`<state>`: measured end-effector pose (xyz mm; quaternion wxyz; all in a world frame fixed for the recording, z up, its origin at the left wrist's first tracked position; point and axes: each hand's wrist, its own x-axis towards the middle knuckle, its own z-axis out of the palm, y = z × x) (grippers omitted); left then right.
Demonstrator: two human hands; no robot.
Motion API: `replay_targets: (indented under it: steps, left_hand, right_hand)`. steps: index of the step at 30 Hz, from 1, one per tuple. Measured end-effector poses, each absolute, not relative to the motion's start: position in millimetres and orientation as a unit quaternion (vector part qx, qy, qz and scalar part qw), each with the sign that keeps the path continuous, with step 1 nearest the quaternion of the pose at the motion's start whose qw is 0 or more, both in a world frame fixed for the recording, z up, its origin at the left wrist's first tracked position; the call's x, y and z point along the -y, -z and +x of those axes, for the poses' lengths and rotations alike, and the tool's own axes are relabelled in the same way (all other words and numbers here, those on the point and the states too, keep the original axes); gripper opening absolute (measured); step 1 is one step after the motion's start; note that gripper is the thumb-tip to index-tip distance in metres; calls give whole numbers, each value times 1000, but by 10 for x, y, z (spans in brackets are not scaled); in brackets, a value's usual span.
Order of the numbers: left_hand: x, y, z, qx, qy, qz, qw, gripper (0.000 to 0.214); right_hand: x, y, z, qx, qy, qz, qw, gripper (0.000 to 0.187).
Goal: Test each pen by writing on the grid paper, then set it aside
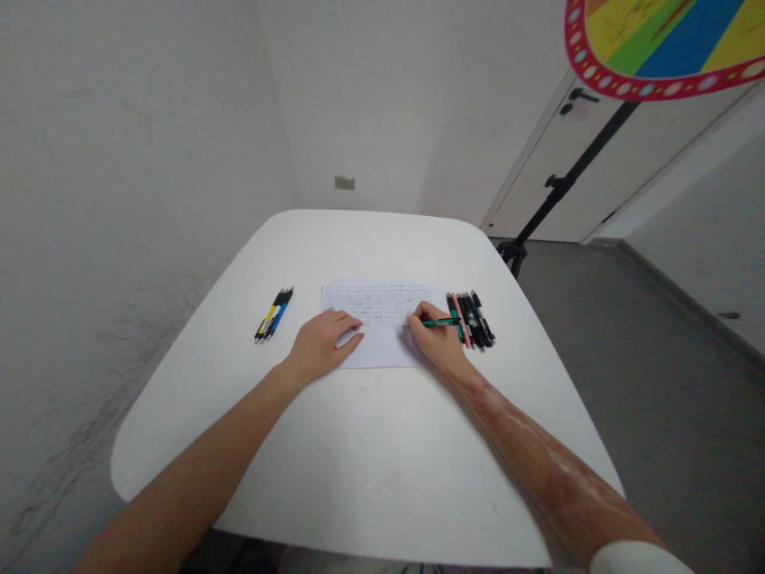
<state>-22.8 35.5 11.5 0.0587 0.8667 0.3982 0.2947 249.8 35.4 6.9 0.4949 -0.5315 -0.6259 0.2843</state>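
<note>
A sheet of paper [382,347] lies on the white table, its upper part covered in lines of handwriting and its lower part blank. My left hand [326,339] rests flat on the paper's left side, fingers stretched and thumb apart. Pinched in my right hand [439,335] is a green pen [441,323] with a black end, its tip at the right side of the paper near the lowest written lines. The exact contact of the tip is too small to make out.
Several pens [472,320], mostly black with a pink one, lie right of the paper. A few yellow, blue and black pens [275,316] lie to the left. Beyond the table [370,247] are walls, a door and a colourful wheel [669,48] on a black stand [562,187].
</note>
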Motion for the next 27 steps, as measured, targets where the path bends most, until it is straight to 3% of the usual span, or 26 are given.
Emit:
replay_targets:
  steps: [20,24,27]
  left_hand:
    - [-357,-104,-230,-400,-298,865,61,15]
    - [-357,-106,-235,-399,-297,865,63,14]
    - [-359,-108,-239,-398,-296,866,64,15]
  right_hand:
    - [-339,-59,2525,632,-296,-521,492,22]
    - [-331,-84,2519,629,-314,-501,505,14]
    - [-287,-158,2508,599,-328,-517,517,23]
